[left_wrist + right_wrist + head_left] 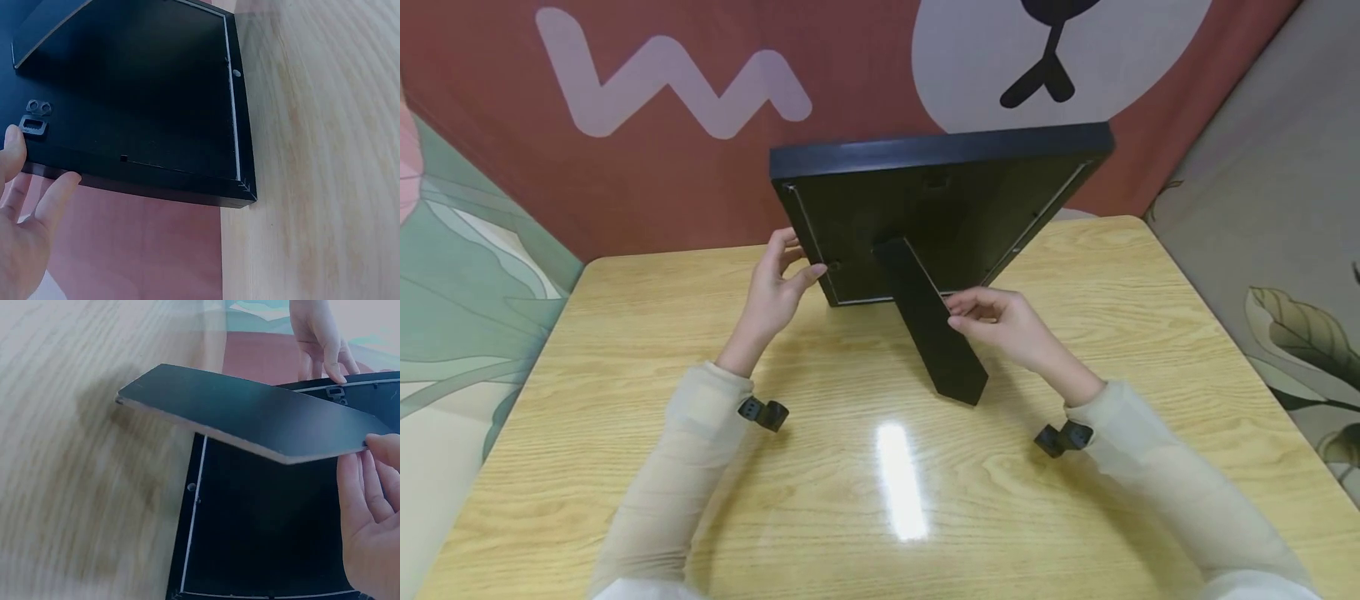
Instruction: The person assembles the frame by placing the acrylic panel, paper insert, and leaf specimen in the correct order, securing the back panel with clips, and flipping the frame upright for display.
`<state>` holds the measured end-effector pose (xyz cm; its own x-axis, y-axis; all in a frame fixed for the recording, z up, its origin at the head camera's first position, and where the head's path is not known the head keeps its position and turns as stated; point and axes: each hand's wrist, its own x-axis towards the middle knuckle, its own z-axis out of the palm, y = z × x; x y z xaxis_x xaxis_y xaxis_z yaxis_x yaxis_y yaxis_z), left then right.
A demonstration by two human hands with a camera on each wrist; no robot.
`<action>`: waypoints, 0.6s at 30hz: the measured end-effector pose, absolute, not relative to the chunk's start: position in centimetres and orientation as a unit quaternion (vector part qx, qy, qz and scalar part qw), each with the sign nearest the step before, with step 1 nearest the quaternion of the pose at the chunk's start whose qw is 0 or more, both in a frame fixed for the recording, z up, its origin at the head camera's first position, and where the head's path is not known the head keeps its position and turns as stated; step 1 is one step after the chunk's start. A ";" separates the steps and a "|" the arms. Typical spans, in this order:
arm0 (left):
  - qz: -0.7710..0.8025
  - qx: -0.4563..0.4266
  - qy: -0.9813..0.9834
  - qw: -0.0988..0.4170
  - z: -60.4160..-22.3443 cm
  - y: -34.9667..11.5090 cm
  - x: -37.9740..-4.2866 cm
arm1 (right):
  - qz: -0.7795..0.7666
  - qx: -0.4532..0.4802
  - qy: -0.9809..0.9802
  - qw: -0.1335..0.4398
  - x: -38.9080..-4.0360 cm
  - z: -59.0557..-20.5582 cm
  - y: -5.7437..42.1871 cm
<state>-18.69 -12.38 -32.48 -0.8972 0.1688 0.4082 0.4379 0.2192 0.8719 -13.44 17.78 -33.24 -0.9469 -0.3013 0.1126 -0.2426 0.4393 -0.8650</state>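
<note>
A black picture frame [977,217] stands at the far side of the table, its back facing me and leaning away. From the middle of that back a black easel leg [928,325] slants out toward me; the head view does not settle whether its pointed end touches the tabletop. My left hand [777,287] holds the frame's left edge, thumb on the back beside a small metal hanger [32,125], fingers round the side. With thumb and fingertips my right hand [1003,325] pinches the right edge of the easel leg. The frame's front is hidden.
The light wooden table [820,492] carries a bright light reflection near its middle. Behind the frame rises a red wall covering [685,192] with white shapes. Small dark cameras [763,412] are strapped to both wrists. Patterned walls flank the table on either side.
</note>
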 end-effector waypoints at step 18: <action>-0.572 -0.217 -0.783 0.115 -33.1 -12.8 -18.8 | -0.530 -0.187 0.823 0.083 -12.6 -34.6 17.4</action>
<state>-18.76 -12.79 -33.06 -0.8792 0.2083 0.4285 0.4716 0.2522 0.8450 -12.60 17.40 -34.63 -0.9160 -0.3965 0.0611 -0.2199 0.3690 -0.9030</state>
